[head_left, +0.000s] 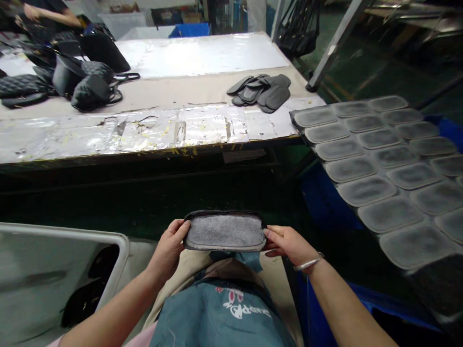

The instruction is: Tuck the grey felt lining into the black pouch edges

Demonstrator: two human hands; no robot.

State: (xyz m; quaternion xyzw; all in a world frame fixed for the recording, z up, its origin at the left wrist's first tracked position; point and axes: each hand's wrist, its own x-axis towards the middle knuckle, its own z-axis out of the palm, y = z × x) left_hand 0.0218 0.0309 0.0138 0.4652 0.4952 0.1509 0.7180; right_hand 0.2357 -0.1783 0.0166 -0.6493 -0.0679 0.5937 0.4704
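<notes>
Both my hands hold one flat grey pad (224, 232) with a dark rim, level above my lap. My left hand (168, 249) grips its left end with the fingers curled round the edge. At the other end, my right hand (288, 244), a bangle on its wrist, pinches the pad's edge. The pad's felt-like grey face is turned up toward me.
To the right lies a dark board (383, 168) with several rows of similar grey pads. A worktable (152, 130) ahead carries a pile of dark pads (262, 90) and black quilted bags (85, 82). Another person's arm (54, 14) shows far left. A white bin (65, 270) stands lower left.
</notes>
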